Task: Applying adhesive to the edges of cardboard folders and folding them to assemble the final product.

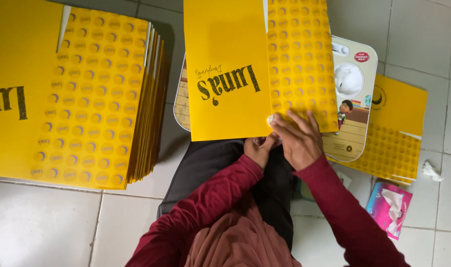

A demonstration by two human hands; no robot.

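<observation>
Maroon sleeves (pixel 210 207) fill the near edge, reaching out over a dark lap. The right hand (pixel 298 141) lies flat with fingers spread, pressing the near edge of a yellow folder (pixel 228 44) where its plain flap meets a dotted panel; its grip is released, nothing grasped. The left hand (pixel 259 148) sits just beside it, curled at the folder's near edge with its grip pinching that edge lightly. The folder is smooth, glossy card, rectangular, resting on a rounded white lap board (pixel 356 74). To the left stands a thick stack (pixel 107 94) of the same folders on the tiled floor (pixel 42 222). Near right lies a pink tissue pack (pixel 389 207).
</observation>
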